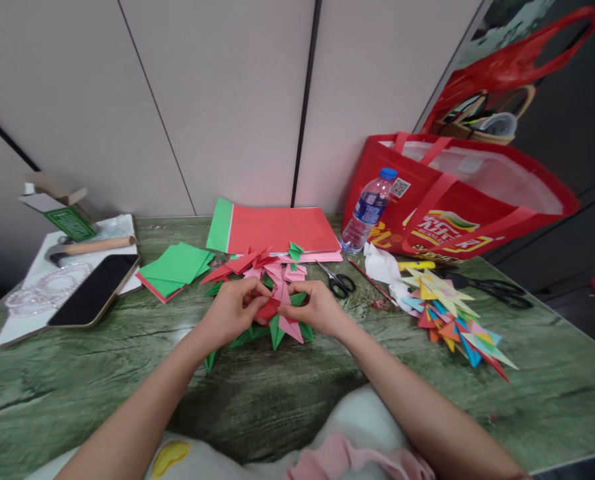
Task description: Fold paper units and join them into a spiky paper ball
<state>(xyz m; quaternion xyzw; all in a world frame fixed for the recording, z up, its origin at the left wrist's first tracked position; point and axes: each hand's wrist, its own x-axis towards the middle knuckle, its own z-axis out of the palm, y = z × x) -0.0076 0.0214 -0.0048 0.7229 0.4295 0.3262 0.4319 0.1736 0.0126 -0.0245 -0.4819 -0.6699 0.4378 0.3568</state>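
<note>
Red paper piece (268,311), pinched between fingers of left hand (233,309), right hand (318,308)

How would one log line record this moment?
left hand: grips folded paper cluster | right hand: grips same cluster | behind: scissors, red sheets | surface: green table

The wall (217,100) at the back is pale and smooth. It is made of big panels with thin dark lines (304,100) between them. A green table (102,393) with a swirly, stone-like top stands against it. On the right is a dark, shiny panel (577,160). The light is soft.
</note>
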